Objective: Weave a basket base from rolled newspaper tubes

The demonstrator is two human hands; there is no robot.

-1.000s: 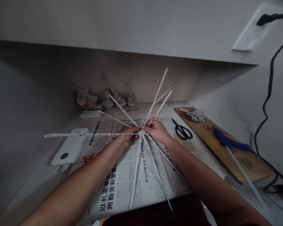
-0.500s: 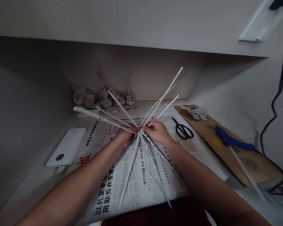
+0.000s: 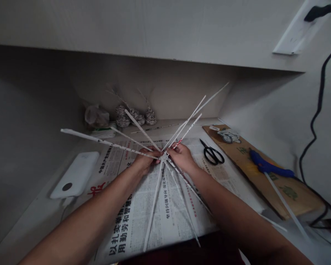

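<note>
Several thin rolled-paper sticks cross at a woven centre [image 3: 164, 157] and fan out on all sides like spokes. My left hand [image 3: 147, 159] pinches this paper-stick frame just left of its centre, with fingers closed. On the other side of the centre, my right hand [image 3: 182, 156] grips it between thumb and fingers, by a stick with a red patch [image 3: 179, 141]. The frame is held above a newspaper sheet [image 3: 143, 206]. Parts of the fingers are hidden behind the sticks.
Black-handled scissors [image 3: 213, 154] lie to the right. Beyond them, a blue glue gun [image 3: 269, 165] rests on cardboard [image 3: 264, 187]. A white power bank [image 3: 75, 175] lies left. Small woven paper pieces [image 3: 123, 117] and a plastic bag [image 3: 96, 116] stand at the back, under an overhanging panel.
The paper-stick frame has shifted slightly in my hands: a long left stick swings further left, and the upper-right sticks have changed angle. Both hands keep their grip. The view has moved a little.
</note>
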